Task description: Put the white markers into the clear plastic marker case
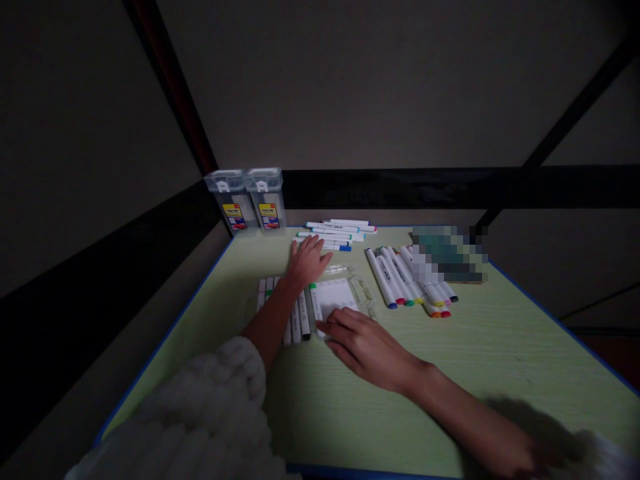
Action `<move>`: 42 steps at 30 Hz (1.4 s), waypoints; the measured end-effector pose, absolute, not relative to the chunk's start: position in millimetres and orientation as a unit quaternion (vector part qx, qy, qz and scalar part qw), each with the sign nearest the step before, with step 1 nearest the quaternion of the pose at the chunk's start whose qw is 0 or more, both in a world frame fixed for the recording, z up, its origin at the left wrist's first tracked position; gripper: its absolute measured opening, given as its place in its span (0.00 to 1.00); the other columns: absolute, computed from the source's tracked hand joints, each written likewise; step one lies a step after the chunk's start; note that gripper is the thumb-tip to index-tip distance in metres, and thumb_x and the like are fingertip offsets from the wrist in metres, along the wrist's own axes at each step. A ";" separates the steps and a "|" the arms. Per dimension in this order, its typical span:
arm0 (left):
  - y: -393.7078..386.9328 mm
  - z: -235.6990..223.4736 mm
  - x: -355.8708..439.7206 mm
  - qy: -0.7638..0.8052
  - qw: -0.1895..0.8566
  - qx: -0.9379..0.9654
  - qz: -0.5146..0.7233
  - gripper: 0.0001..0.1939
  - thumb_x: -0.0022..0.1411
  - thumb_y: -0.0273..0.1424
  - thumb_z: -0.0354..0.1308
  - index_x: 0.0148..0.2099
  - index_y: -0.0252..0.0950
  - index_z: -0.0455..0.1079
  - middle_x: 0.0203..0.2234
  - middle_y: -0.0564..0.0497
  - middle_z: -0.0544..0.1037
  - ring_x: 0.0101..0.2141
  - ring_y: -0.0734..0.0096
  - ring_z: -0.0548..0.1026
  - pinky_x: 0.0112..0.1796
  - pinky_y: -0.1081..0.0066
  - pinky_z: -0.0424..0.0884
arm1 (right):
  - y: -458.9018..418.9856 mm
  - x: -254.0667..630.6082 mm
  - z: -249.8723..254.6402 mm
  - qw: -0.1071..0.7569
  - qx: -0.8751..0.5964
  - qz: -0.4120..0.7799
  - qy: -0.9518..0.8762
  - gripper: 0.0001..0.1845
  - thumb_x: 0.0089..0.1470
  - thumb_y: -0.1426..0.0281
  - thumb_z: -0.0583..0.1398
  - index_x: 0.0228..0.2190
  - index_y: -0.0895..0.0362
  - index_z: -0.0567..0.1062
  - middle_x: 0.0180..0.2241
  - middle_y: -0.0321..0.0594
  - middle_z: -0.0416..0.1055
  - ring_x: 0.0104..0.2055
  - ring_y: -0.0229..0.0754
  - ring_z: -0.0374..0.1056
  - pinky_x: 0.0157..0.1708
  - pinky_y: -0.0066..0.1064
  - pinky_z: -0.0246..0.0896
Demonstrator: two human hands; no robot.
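Note:
My left hand point(306, 261) reaches over to the far pile of white markers point(330, 237), its fingers spread at the near edge of the pile. Nothing shows in its grasp. A clear plastic case point(367, 297) lies open on the table, with a row of markers point(296, 323) in its left part and a white sheet point(336, 297) beside them. My left forearm partly covers that row. At the near edge of the case rests my right hand point(363, 343), its fingers loosely bent and apart. One fingertip is by the rightmost marker point(315, 303), which has a green band.
Two clear lidded containers point(265, 200) with yellow labels stand at the table's back left corner. To the right lies another marker group point(395, 277) with coloured caps, beside a pixelated flat object point(447, 253). The pale green table point(360, 423) has a blue edge.

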State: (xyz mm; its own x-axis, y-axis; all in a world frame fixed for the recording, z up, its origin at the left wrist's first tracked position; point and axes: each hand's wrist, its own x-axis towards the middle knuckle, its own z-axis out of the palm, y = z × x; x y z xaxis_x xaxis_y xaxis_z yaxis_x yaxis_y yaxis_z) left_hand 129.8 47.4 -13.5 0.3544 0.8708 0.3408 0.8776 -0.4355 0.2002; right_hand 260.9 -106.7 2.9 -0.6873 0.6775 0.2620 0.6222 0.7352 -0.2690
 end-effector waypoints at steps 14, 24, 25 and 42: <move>51.6 -16.7 129.4 -0.554 -0.017 -0.825 -0.113 0.26 0.61 0.43 0.36 0.57 0.36 0.53 0.59 0.47 0.51 0.59 0.62 0.48 0.54 0.47 0.43 | -106.6 260.5 4.2 0.178 -0.356 0.084 -0.913 0.16 0.55 0.73 0.49 0.45 0.61 0.68 0.35 0.44 0.65 0.40 0.43 0.60 0.42 0.36 0.59; 51.5 -15.8 130.4 -0.562 -0.001 -0.818 -0.122 0.23 0.61 0.41 0.39 0.53 0.36 0.58 0.57 0.44 0.55 0.57 0.61 0.52 0.54 0.50 0.46 | -106.5 261.0 3.8 0.186 -0.351 0.085 -0.914 0.17 0.56 0.72 0.49 0.45 0.61 0.68 0.34 0.45 0.65 0.40 0.43 0.60 0.41 0.36 0.59; 51.4 -15.8 130.4 -0.562 0.003 -0.818 -0.124 0.23 0.61 0.41 0.39 0.53 0.36 0.58 0.57 0.44 0.56 0.56 0.61 0.52 0.53 0.50 0.46 | -106.5 260.9 3.9 0.185 -0.351 0.085 -0.914 0.17 0.56 0.73 0.49 0.45 0.61 0.68 0.34 0.45 0.65 0.40 0.43 0.60 0.41 0.36 0.59; 49.8 -13.7 128.8 -0.555 0.035 -0.818 -0.144 0.20 0.60 0.40 0.42 0.48 0.37 0.64 0.44 0.44 0.64 0.48 0.62 0.61 0.49 0.58 0.53 | -106.8 260.7 4.3 0.174 -0.355 0.084 -0.915 0.16 0.55 0.73 0.49 0.45 0.61 0.68 0.35 0.45 0.65 0.40 0.44 0.60 0.42 0.37 0.59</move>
State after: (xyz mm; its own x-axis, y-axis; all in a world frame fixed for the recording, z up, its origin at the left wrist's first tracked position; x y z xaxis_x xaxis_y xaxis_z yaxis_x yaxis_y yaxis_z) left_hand 128.8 49.8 -13.7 0.3415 0.8990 0.2741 0.9190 -0.3806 0.1032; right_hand 260.7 -106.8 4.3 -0.6874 0.6784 0.2592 0.6195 0.7341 -0.2781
